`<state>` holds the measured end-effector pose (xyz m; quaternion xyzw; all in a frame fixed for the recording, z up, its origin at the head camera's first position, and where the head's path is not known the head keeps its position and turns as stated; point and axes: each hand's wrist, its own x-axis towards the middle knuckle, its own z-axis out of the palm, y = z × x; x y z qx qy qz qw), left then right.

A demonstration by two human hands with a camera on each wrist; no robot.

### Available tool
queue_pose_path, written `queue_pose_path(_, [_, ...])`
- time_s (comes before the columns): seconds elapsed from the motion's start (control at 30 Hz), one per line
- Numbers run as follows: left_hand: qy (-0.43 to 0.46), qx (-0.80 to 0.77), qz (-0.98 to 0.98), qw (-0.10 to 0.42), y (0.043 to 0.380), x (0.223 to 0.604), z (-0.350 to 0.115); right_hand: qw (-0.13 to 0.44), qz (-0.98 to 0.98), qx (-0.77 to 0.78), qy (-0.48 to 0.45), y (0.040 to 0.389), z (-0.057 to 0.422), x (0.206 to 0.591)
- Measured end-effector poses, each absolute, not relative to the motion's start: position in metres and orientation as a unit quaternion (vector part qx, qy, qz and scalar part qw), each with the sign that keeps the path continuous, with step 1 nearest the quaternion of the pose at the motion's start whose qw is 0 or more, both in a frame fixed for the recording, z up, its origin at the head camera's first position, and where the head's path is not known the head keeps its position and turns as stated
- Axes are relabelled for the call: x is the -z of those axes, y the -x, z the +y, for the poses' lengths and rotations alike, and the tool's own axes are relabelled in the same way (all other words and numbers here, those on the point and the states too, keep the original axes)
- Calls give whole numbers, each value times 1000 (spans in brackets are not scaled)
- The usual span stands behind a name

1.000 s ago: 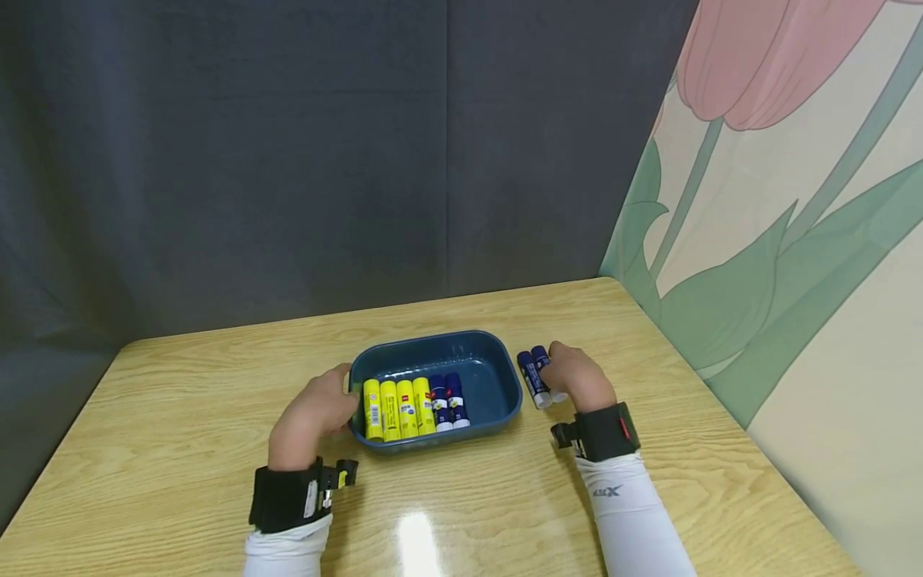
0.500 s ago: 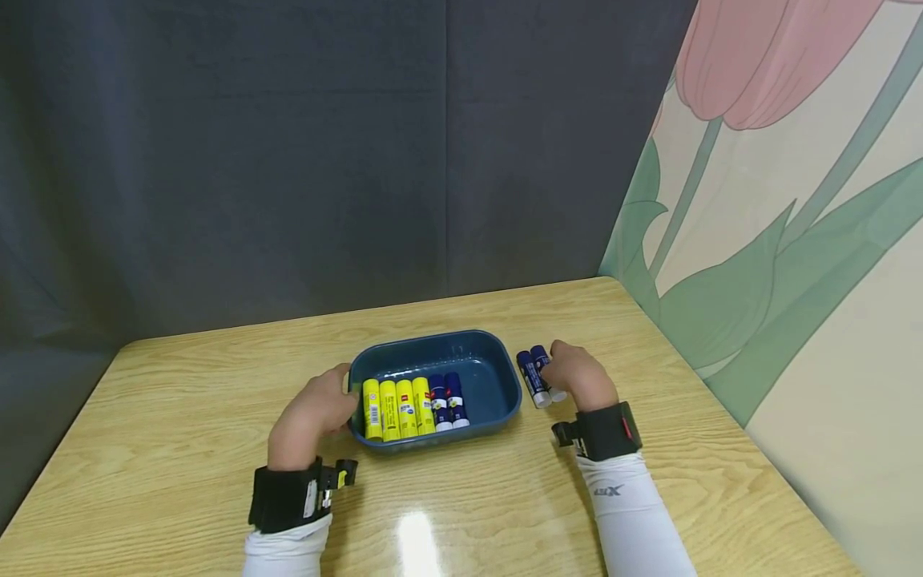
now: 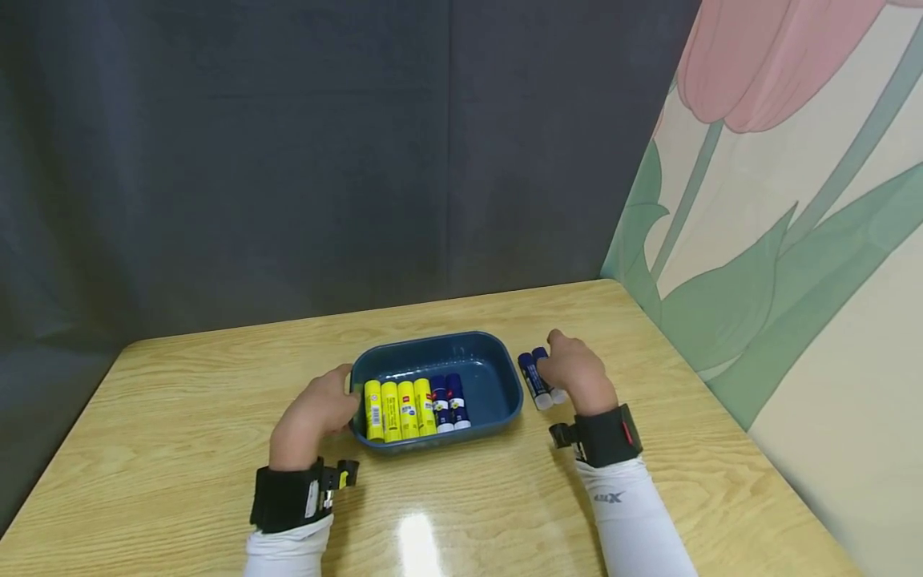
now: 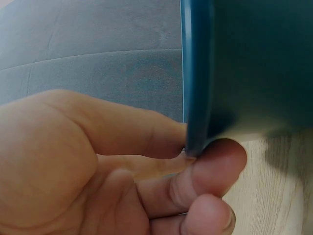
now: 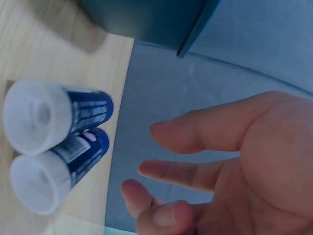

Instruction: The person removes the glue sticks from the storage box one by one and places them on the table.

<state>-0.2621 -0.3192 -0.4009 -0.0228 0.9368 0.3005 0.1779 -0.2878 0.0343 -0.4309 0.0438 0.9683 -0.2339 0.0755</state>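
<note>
My left hand [image 3: 320, 405] pinches the left rim of a dark blue plastic tray [image 3: 495, 393]; the left wrist view shows the thumb on one side of the rim [image 4: 196, 73] and fingers on the other. Inside the tray lie several yellow glue sticks [image 3: 391, 410] and two dark blue glue sticks [image 3: 457, 401], side by side in one row. To the right of the tray, two more blue glue sticks [image 3: 534, 381] lie on the table. Over the farther one hovers my right hand [image 3: 577, 375], its fingers [image 5: 195, 132] apart and holding nothing in the right wrist view.
The wooden table [image 3: 187, 401] ends at a dark curtain [image 3: 288, 160] along the back. A wall with a painted tulip [image 3: 779, 264] borders its right side. A black wrist strap with a small camera is on each arm.
My right hand has shifted very slightly, a fingertip now reaching a little farther toward the back. The left hand, the tray and all the glue sticks stay where they were.
</note>
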Motion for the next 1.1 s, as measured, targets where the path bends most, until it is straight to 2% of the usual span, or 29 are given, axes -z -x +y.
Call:
queue_pose_path(0.5, [29, -292, 938, 183, 265, 403, -317, -48, 970, 236, -33, 281, -9, 420])
queue_pose_path(0.77, [32, -293, 938, 184, 267, 404, -316, -56, 972, 226, -12, 275, -40, 424])
queue_pose_path(1.1, [23, -301, 936, 178, 265, 401, -315, -54, 970, 234, 31, 270, -56, 431])
